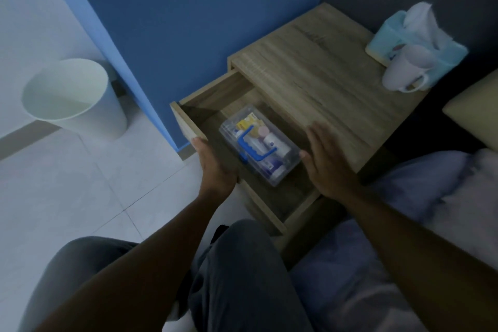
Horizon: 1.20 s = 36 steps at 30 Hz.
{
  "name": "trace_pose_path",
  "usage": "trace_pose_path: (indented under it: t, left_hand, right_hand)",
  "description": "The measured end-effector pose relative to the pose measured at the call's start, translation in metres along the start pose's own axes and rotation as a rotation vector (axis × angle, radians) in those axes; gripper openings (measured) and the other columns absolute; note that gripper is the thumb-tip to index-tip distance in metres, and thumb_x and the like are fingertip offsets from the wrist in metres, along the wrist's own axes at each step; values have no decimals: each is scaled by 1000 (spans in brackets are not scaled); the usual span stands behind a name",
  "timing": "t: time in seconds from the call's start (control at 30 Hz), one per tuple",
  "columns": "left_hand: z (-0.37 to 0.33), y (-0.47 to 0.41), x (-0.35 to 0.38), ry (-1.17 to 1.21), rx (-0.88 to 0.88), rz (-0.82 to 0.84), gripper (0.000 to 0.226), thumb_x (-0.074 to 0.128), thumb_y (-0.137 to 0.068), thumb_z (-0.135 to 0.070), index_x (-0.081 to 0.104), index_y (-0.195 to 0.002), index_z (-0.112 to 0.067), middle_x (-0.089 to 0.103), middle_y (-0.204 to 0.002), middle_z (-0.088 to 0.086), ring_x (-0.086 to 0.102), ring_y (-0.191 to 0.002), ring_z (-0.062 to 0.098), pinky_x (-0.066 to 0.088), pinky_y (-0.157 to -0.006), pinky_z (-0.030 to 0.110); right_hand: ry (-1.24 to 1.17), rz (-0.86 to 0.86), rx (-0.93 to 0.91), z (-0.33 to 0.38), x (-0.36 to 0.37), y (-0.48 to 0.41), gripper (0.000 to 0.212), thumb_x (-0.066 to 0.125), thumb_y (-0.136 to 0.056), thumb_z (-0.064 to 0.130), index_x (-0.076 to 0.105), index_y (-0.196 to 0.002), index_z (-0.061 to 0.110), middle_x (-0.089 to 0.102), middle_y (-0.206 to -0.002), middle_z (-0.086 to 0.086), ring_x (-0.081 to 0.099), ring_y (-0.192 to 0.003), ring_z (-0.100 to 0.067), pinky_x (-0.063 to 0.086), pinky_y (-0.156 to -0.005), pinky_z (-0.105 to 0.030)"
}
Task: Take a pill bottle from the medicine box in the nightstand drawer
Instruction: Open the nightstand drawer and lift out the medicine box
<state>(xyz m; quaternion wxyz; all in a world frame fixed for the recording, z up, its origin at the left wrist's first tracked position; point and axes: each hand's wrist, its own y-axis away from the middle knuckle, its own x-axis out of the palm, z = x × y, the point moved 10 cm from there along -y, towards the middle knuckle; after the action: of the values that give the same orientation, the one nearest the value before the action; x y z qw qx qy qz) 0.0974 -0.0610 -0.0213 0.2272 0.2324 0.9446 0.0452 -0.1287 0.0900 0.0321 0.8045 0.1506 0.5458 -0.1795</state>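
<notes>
The wooden nightstand drawer (pixel 188 121) stands pulled out. Inside it lies a clear plastic medicine box (pixel 283 167) with a blue handle on its closed lid; a white pill bottle (pixel 275 144) and other packets show through the lid. My left hand (pixel 215 167) rests on the drawer's front edge, fingers curled over it, just left of the box. My right hand (pixel 328 162) hovers over the box's right end with fingers spread, holding nothing; I cannot tell whether the thumb touches the box.
On the nightstand top (pixel 323 75) at the back right stand a blue tissue box (pixel 420 38) and a white mug (pixel 407 73). A white waste bin (pixel 72 97) stands on the tiled floor at left. A blue wall rises behind; the bed lies at right.
</notes>
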Motion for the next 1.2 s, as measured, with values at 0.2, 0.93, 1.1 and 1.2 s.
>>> trace_pose_path:
  t: [0.2,0.93,1.1,1.2]
  left_hand:
    - [-59,-27,-20,-355,280,-95,88,65,-85,-28,14,-157,-26,12,-166,-1,10,-153,20,15,-120,45]
    - [-50,-66,-13,-104,-254,141,44,67,-90,-28,52,-129,-13,62,-116,7,58,-84,10,48,-63,25]
    - [-109,-71,-52,-241,-101,56,54,72,-86,-37,57,-130,-11,63,-117,6,58,-92,16,45,-70,25]
    - [-156,-81,-71,-255,24,1,63,76,-81,-42,58,-135,-14,62,-131,5,59,-117,23,46,-92,27]
  right_hand:
    - [-404,-18,384,27,40,17,67,43,-102,46,14,-159,28,16,-168,-2,26,-151,-23,37,-116,-51]
    - [-1126,-166,945,1,61,37,63,71,-89,29,46,-147,27,59,-139,-6,64,-118,-23,57,-96,-44]
    - [-1319,-180,825,21,17,23,44,78,-84,24,65,-126,23,73,-117,-3,74,-102,-20,62,-88,-45]
    - [-1384,-172,780,24,-11,3,28,80,-82,22,69,-107,23,78,-103,-3,79,-86,-18,65,-76,-38]
